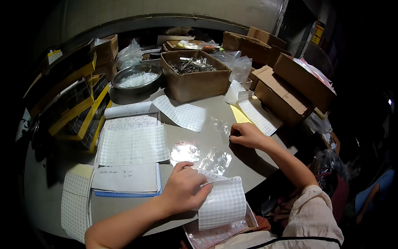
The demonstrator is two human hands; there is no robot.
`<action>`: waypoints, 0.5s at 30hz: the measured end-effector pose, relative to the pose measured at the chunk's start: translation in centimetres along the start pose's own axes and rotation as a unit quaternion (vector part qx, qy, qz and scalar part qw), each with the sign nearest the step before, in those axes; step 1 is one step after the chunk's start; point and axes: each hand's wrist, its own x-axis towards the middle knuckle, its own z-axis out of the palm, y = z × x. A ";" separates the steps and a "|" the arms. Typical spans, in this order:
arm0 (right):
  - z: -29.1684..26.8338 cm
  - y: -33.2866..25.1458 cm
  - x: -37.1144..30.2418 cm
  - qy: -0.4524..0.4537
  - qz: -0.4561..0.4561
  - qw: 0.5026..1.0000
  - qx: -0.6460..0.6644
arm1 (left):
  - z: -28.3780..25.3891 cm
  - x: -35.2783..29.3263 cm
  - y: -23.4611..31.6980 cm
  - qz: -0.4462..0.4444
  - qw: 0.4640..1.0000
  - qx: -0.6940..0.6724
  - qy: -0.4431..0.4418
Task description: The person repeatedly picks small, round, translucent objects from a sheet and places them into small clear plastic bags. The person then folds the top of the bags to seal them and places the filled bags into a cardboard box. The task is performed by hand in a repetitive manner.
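Note:
Near the front edge of the table my left hand (184, 189) is closed on a curled sheet of small round stickers (222, 203), its thumb against the sheet's upper edge. Farther right, my right hand (248, 135) is pinched, with its fingertips at the edge of a small clear plastic bag (219, 125); what they hold, if anything, is too small to make out. Between the hands lie more small clear bags (215, 161) with little pale rings visible, and a shiny clear bag (185, 152). Below the sticker sheet, a shallow tray (247, 223) contains clear bags.
Left are a clipped stack of papers (124, 178), a sticker sheet (132, 145) on it, and black-yellow boxes (78, 112). Behind stand a metal bowl (137, 79) of small clear pieces and a cardboard box (199, 85) of metal parts. More boxes (282, 95) crowd the right.

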 end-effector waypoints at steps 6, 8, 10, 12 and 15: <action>-2.8 -1.1 0.5 -0.169 0.079 0.981 -0.050 | 0.1 -0.1 -0.1 -0.002 1.000 -0.003 -0.010; -3.7 -1.8 1.0 -0.158 0.063 0.985 -0.019 | 0.0 -0.2 -0.2 -0.005 1.000 -0.011 -0.012; -4.3 -1.0 1.8 -0.113 -0.006 0.991 0.070 | 0.2 0.0 -0.2 0.007 1.000 -0.010 0.001; -4.1 0.1 3.5 -0.030 -0.088 0.994 0.050 | 0.3 0.2 -0.3 0.014 1.000 -0.013 0.008; -3.2 0.4 4.4 -0.036 -0.108 0.993 0.044 | 0.4 0.1 -0.4 0.018 1.000 -0.016 0.008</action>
